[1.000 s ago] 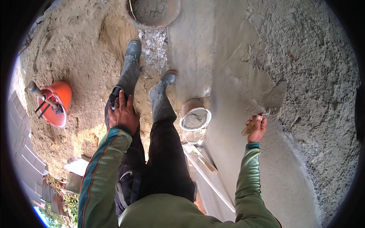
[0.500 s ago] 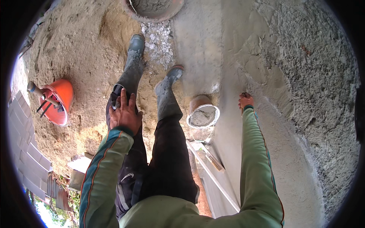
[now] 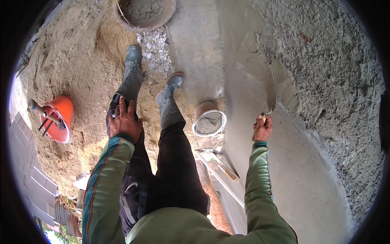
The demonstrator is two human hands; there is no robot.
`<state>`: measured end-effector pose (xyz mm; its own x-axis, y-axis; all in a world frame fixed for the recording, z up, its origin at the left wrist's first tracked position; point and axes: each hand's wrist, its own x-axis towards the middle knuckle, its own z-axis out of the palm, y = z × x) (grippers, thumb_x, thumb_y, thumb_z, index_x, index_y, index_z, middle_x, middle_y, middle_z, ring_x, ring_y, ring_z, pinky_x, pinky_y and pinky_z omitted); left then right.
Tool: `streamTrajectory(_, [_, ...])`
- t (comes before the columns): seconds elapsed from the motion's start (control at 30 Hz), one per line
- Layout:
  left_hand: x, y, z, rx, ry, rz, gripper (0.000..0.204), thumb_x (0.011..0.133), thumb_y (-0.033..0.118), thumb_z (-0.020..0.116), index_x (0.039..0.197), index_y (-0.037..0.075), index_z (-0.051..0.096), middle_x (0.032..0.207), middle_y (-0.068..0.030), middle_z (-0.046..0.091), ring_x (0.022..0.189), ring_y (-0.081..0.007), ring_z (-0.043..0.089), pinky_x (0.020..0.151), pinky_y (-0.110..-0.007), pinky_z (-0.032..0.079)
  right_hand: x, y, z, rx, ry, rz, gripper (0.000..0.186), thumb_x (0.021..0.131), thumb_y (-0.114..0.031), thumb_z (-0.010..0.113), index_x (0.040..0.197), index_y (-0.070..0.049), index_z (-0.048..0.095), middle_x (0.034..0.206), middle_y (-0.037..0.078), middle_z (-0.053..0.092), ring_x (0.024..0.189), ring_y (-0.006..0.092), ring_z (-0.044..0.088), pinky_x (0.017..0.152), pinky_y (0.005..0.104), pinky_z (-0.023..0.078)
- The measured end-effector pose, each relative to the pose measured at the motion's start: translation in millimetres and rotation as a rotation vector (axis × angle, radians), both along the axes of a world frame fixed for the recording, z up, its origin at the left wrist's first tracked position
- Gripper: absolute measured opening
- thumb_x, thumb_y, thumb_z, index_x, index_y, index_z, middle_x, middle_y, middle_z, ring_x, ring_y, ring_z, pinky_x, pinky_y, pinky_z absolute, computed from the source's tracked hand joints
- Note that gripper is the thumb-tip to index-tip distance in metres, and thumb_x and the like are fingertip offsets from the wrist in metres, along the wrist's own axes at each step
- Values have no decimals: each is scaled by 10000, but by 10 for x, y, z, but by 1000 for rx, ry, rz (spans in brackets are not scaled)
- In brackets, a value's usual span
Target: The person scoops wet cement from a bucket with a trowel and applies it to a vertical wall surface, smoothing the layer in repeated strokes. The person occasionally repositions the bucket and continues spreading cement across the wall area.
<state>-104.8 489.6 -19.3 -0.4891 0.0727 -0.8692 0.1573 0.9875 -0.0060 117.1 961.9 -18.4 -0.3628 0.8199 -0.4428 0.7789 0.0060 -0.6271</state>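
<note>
My left hand (image 3: 126, 124) lies on my left knee with its fingers spread, holding nothing. Wrapped round a short handle is my right hand (image 3: 263, 129), beside the wall at the right. The handle belongs to a trowel (image 3: 264, 117); its grey blade lies against the wet mortar and is hard to tell from it. Smooth grey plaster (image 3: 243, 87) covers the near part of the wall, while rough grey render (image 3: 337, 73) spreads farther right. A small bucket (image 3: 209, 123) with grey mortar in it stands between my right boot and the wall.
A round tub (image 3: 149, 27) of mortar stands at the far end, past white stone chips (image 3: 156, 51). To the left, an orange bucket (image 3: 63, 116) lies tipped with tools inside. A long pale straightedge (image 3: 221, 179) and a wooden-edged float (image 3: 228, 171) lie near the wall's foot.
My right hand has come nearer along the wall, and the trowel handle now shows in its grip. My left hand stays on the knee. The whole view has shifted slightly.
</note>
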Motion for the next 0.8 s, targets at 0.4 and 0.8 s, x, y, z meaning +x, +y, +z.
streamTrajectory(0.4, [-154, 93, 18, 20, -21, -17, 778, 858, 382, 684, 1535, 157, 373, 1655, -162, 174, 1452, -357, 356, 1178, -562, 261, 363, -138, 1306, 18, 170, -33, 232, 975, -205, 666, 1141, -55, 604, 828, 26, 607, 650, 98, 551, 567, 254, 473])
streamTrajectory(0.8, [-376, -152, -139, 119, 36, 119, 918, 792, 440, 764, 1542, 122, 341, 1623, -192, 233, 1480, -380, 280, 1172, -544, 290, 440, 124, 30, -15, 163, -73, 195, 1003, -272, 591, 1066, -87, 590, 748, 13, 555, 639, 89, 517, 564, 254, 441])
